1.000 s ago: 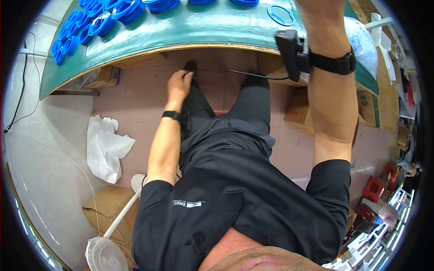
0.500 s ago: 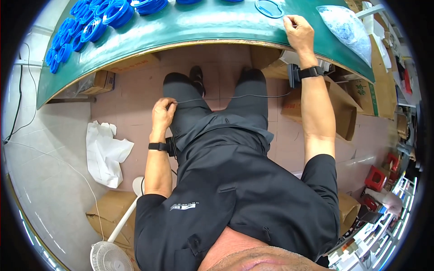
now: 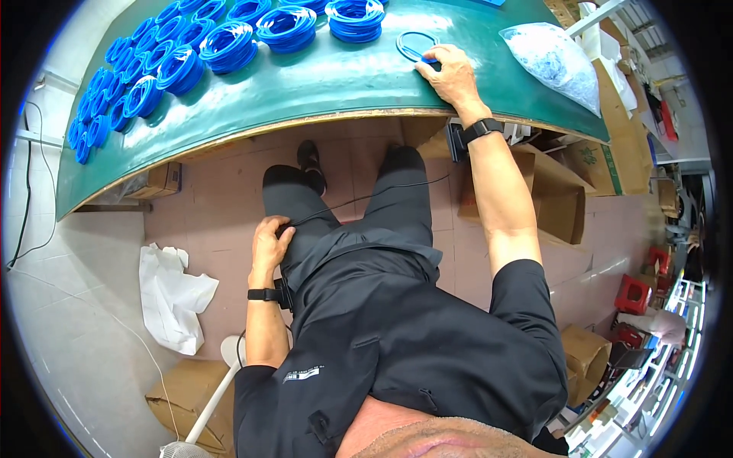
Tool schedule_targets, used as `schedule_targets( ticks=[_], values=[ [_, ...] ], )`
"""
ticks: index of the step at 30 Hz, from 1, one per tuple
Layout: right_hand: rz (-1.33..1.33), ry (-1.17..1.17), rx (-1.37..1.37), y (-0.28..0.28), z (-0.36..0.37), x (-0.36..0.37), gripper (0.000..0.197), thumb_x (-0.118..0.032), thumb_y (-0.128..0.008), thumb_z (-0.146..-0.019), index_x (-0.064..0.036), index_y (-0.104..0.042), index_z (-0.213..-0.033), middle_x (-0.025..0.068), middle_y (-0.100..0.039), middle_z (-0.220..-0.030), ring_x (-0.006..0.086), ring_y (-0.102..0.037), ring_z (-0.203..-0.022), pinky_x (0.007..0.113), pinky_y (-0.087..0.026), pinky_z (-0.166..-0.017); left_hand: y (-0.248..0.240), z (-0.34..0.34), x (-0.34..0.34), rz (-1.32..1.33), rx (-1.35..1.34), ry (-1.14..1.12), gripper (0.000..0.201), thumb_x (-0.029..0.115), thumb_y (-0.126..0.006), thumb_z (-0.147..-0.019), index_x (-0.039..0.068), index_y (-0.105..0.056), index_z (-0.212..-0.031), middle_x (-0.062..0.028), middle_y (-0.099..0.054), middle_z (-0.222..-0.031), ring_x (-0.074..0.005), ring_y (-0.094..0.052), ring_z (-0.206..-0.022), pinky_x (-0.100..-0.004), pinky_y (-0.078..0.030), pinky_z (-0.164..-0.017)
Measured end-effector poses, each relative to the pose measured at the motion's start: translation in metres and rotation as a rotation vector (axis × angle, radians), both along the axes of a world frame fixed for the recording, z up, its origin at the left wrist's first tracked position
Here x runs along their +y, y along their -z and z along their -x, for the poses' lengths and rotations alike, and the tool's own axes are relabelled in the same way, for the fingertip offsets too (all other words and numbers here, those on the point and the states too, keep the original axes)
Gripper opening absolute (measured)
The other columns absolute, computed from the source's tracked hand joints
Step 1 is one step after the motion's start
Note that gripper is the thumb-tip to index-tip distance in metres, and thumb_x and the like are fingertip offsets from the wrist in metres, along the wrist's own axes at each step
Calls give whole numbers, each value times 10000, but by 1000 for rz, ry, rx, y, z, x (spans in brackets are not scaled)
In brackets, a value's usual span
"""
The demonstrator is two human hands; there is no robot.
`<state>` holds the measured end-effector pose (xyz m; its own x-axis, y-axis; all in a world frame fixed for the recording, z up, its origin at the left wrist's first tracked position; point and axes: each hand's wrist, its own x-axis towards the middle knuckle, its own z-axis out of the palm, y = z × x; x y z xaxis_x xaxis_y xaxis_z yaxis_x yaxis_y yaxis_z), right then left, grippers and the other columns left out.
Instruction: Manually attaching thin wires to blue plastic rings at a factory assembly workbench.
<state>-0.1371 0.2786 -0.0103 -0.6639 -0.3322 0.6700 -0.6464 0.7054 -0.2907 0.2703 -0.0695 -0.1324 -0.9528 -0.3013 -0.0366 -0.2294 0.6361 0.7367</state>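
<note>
On the green tabletop, my right hand [image 3: 452, 76] is closed with its fingertips on the near edge of a thin blue coil [image 3: 416, 36], a loop of only a few turns lying by itself. The exact grip is partly covered by my fingers. My left hand [image 3: 269, 244] is lowered onto my left thigh, its fingers curled, with a thin black cable [image 3: 366, 196] coming from between thumb and fingers. That cable crosses my lap toward the right wrist. Both wrists carry black straps with small dark devices.
Several thicker blue coils [image 3: 179, 70] stand in rows on the left and middle of the green table [image 3: 305, 91]. A clear bag of bluish-white pieces [image 3: 551, 65] lies at its right. Below are open cardboard boxes [image 3: 561, 198]; crumpled white sheeting [image 3: 172, 298] lies on the floor at left.
My view has shifted, showing more of the table and coils. My right hand has turned inward, its fingers now over the thin blue coil's edge. My left hand stays on the thigh.
</note>
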Motion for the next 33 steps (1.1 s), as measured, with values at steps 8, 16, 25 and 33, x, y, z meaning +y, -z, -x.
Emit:
schedule_targets(
  ticks=[8,16,25,33],
  values=[
    [-61,-143,-110,1,-5,-2,85,-120,-801,-915,-45,-775,-944,129,-760,-995,351,-708,-997,450,-557,-913,-55,50,12,46,30,168,251,121,-836,-909,18,-786,-1133,-161,-771,-1197,-375,-726,-1118,-437,-583,-995],
    [-34,-199,-147,-3,-5,-4,97,-119,-806,-913,-35,-765,-938,132,-758,-1002,351,-707,-1010,451,-560,-902,-123,159,30,319,664,209,293,157,-872,-890,118,-800,-1171,-107,-772,-1249,-301,-705,-1204,-423,-518,-1017],
    [-70,-116,-16,-7,-8,-7,239,-252,-846,-926,-35,-800,-1018,150,-790,-1137,355,-730,-1099,431,-572,-1005,-101,192,20,596,605,77,463,462,-796,-975,165,-769,-1330,-49,-696,-1426,-268,-611,-1373,-455,-370,-1171],
    [-43,-14,-15,11,2,-5,374,-367,-884,-893,-37,-816,-1055,169,-791,-1230,362,-726,-1171,439,-572,-1037,-108,194,23,513,602,111,480,433,-823,-954,150,-765,-1337,-65,-704,-1413,-275,-622,-1359,-458,-385,-1166]
  ],
)
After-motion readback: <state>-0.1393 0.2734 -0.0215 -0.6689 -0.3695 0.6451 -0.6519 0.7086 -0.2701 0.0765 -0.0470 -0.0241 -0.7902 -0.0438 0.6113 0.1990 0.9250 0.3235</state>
